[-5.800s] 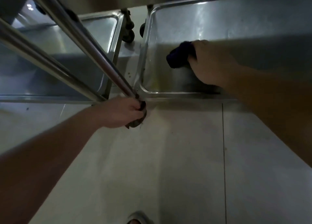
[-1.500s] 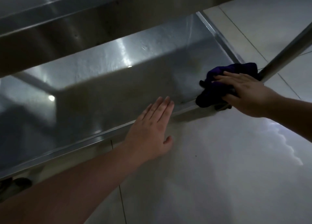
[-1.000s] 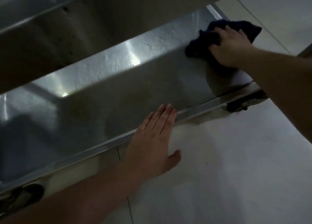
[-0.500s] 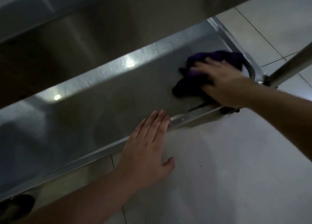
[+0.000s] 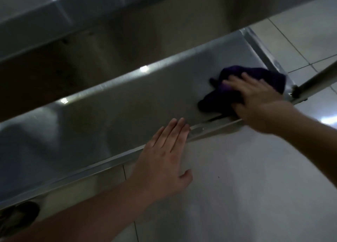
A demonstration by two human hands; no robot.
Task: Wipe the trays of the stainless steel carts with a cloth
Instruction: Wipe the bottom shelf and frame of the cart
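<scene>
Right hand (image 5: 259, 103), fingers spread flat, presses the purple cloth (image 5: 242, 84) on the lower tray (image 5: 109, 117) near its right corner; left hand (image 5: 162, 165), fingers straight, holds nothing. Wiping appears under way; tray's left stretch seemingly remains.

Left hand (image 5: 164, 161): palm down, fingers straight and pressed together, thumb splayed to the side, fingertips at the near rim of the tray (image 5: 113, 110); bare forearm runs in from the lower left. Right hand (image 5: 255, 99): palm down with fingers spread, pressing flat on the cloth (image 5: 229, 94), slightly blurred; bare forearm enters from the right edge.
</scene>
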